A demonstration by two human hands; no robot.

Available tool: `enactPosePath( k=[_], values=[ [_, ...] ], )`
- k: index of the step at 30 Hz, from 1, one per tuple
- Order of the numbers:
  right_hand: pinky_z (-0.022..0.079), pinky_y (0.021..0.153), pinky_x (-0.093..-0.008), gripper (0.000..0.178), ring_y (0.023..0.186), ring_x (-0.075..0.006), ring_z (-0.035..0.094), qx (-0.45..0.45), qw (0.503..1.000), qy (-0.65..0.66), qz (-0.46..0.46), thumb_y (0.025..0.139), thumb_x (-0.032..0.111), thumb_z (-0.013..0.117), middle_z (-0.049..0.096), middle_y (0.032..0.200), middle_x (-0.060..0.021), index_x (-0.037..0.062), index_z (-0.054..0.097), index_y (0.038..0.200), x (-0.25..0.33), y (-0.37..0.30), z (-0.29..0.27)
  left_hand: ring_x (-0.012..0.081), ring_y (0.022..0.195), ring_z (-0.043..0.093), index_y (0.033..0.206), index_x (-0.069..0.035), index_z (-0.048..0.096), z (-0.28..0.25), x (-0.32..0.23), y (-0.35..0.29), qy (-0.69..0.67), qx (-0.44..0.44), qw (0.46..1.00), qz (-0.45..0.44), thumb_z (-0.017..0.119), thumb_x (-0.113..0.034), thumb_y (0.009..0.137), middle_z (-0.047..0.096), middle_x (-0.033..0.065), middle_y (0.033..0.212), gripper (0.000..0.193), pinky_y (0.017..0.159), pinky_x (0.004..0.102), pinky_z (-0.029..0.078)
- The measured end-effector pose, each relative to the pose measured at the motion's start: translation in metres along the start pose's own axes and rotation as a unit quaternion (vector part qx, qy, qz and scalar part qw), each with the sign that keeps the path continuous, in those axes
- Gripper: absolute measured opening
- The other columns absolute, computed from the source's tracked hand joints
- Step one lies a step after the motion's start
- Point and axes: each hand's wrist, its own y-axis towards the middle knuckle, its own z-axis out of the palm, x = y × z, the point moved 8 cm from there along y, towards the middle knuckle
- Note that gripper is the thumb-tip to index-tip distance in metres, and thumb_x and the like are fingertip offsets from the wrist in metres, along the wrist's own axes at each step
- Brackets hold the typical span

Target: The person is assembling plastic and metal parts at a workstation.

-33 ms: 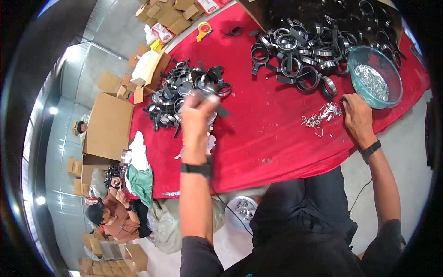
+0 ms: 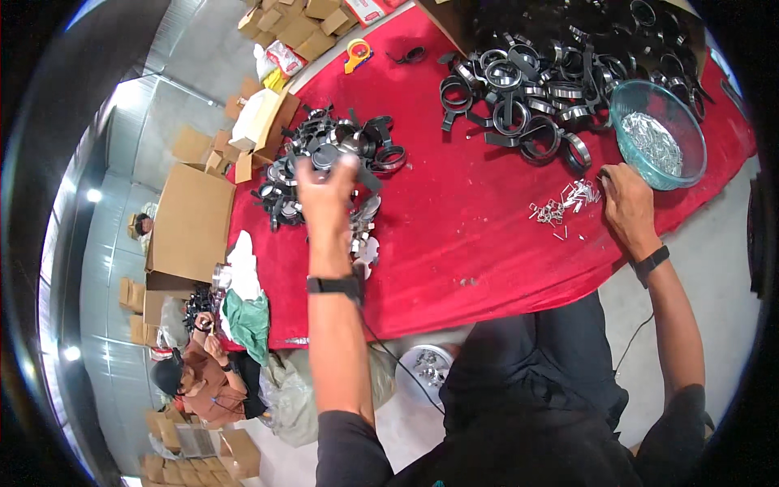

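Above the left pile of black-and-silver ring clamps (image 2: 296, 183), my left hand (image 2: 327, 203) is slightly blurred, thumb and fingers spread apart. A black strap-like tab (image 2: 369, 180) of one clamp lies just right of its thumb. My right hand (image 2: 629, 203) rests on the red cloth with its fingers curled together. Something small and dark shows at its fingertips, too small to name. Small silver metal clips (image 2: 578, 196) lie loose just left of that hand. Beyond it stands a clear greenish bowl (image 2: 690, 174) holding many similar metal pieces.
A larger heap of ring clamps (image 2: 519, 97) spills from a box at the back right. Yellow tape dispenser (image 2: 358, 53) lies at the far edge of the red table (image 2: 454, 268). A white bucket (image 2: 411, 390) stands below. Another person (image 2: 213, 381) sits at lower left, near cartons (image 2: 191, 227).
My left hand has shifted left and its fingers have spread. The clamp's black tab has moved left and away from me, onto the pile. My right hand has stayed nearly still.
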Motion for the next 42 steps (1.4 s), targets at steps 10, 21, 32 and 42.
enactPosePath(
  k=[10,21,32,42],
  values=[
    [0.054,0.084,-0.0522,0.021,0.095,-0.0422,0.066,-0.024,1.0,0.016,-0.007,0.096,0.003,0.069,0.065,0.098,-0.0192,0.0011,0.066,0.117,0.0,-0.002,-0.009,0.0292,0.129,0.069,0.152,0.006,0.058,0.1,0.034,-0.018,0.247,0.035,0.955,0.162,0.09,-0.024,0.087,0.069,0.0233,0.143,0.078,0.111,0.0402,0.053],
    [0.055,0.107,-0.049,0.046,0.121,-0.0439,0.066,-0.032,0.998,0.034,-0.044,0.084,-0.011,0.063,0.067,0.132,-0.0243,-0.0044,0.066,0.13,0.006,0.001,-0.01,0.0411,0.116,0.071,0.143,-0.003,0.068,0.244,0.017,-0.055,0.339,0.17,0.868,0.321,0.087,-0.02,0.086,0.073,0.0249,0.127,0.062,0.103,0.0481,0.057],
    [0.056,0.103,-0.0488,0.033,0.119,-0.0432,0.066,-0.007,0.999,0.036,-0.018,0.091,-0.007,0.063,0.068,0.131,-0.0225,-0.0041,0.067,0.124,0.001,0.001,-0.003,0.0234,0.086,0.08,0.118,-0.004,0.083,0.215,0.038,-0.044,0.302,0.244,0.91,0.146,0.085,-0.022,0.095,0.082,0.0159,0.109,0.029,0.078,0.0374,0.063],
    [0.057,0.1,-0.0491,0.035,0.114,-0.043,0.07,-0.116,0.987,0.031,-0.11,0.09,-0.011,0.069,0.073,0.124,-0.0209,0.0004,0.071,0.123,0.043,0.003,-0.04,0.0216,0.082,0.079,0.12,0.006,0.068,0.13,0.103,-0.116,-0.174,0.229,0.922,-0.257,0.069,-0.043,0.11,0.079,0.0179,0.105,0.051,0.066,0.032,0.067]
  ],
)
